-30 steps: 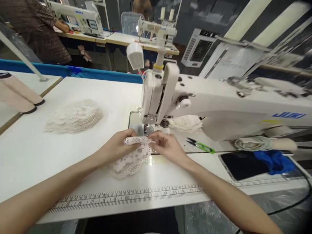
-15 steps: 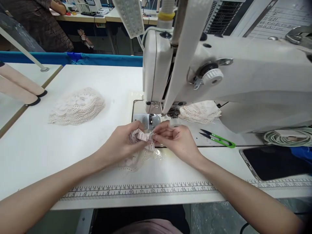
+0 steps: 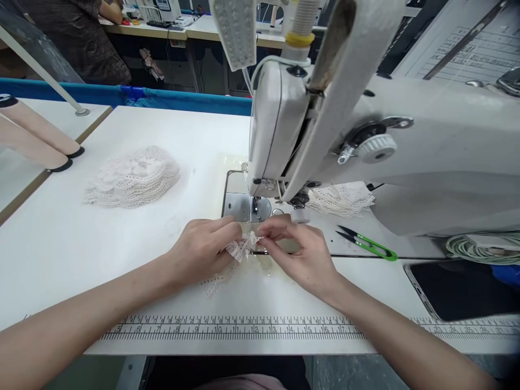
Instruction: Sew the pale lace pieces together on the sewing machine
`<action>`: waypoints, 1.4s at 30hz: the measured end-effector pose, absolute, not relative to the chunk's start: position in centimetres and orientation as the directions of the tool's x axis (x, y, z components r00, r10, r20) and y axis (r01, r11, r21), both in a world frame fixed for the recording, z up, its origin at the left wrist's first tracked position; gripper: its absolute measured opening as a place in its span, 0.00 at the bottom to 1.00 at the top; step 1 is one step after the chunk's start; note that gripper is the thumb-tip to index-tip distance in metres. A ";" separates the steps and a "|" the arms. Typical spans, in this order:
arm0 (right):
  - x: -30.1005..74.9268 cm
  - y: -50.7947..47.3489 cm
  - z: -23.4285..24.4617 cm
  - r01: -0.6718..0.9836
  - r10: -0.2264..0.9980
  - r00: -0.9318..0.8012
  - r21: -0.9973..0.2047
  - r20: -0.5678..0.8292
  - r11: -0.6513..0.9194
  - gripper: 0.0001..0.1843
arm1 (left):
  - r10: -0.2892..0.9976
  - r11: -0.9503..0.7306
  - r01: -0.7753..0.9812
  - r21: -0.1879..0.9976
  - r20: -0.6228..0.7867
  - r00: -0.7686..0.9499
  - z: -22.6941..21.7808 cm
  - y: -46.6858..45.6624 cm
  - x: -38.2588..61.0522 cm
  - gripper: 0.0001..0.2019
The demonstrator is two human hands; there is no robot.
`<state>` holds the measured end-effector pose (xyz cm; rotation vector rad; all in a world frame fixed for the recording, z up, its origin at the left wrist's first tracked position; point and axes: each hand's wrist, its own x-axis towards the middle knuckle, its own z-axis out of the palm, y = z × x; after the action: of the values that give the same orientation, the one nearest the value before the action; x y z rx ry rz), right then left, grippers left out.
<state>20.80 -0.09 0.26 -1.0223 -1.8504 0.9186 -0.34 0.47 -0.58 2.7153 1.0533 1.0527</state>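
Observation:
My left hand (image 3: pixel 203 250) and my right hand (image 3: pixel 298 250) meet just in front of the needle plate (image 3: pixel 244 207) of a white sewing machine (image 3: pixel 365 141). Both pinch a small piece of white lace (image 3: pixel 240 248) between fingertips, bunched up between them. More of the lace trails under my left hand onto the table. The needle and presser foot (image 3: pixel 255 205) stand a little behind the lace, apart from it.
A stack of white lace pieces (image 3: pixel 132 176) lies at the left. Another lace pile (image 3: pixel 341 199) sits behind the machine arm. Green thread snips (image 3: pixel 368 244) lie right of my hand. A phone (image 3: pixel 463 287), a printed ruler (image 3: pixel 227 327) and a person at the far table (image 3: pixel 73 38) are visible.
The view has tilted down and closer to the machine. My hands have gathered the lace tighter, from spread on the table to a small bunch pinched between the fingertips.

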 end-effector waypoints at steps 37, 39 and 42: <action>22.6 0.4 1.9 0.243 0.096 -0.722 0.121 0.686 0.962 0.13 | 0.686 -0.728 0.440 0.527 0.537 0.491 1.5 -0.9 0.5 0.09; 22.6 0.2 1.7 0.250 0.156 -0.683 0.028 0.713 0.968 0.11 | 0.797 -0.556 0.389 0.734 0.340 0.498 1.8 -1.1 0.5 0.07; 22.1 0.0 0.9 0.343 0.415 -0.619 -0.246 0.667 0.907 0.08 | 0.869 -0.290 0.460 0.839 0.029 0.494 1.9 -0.9 0.5 0.08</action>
<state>22.11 0.01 0.89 -0.5379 -2.2921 0.1198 0.49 -0.93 1.88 1.9235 1.0992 0.6345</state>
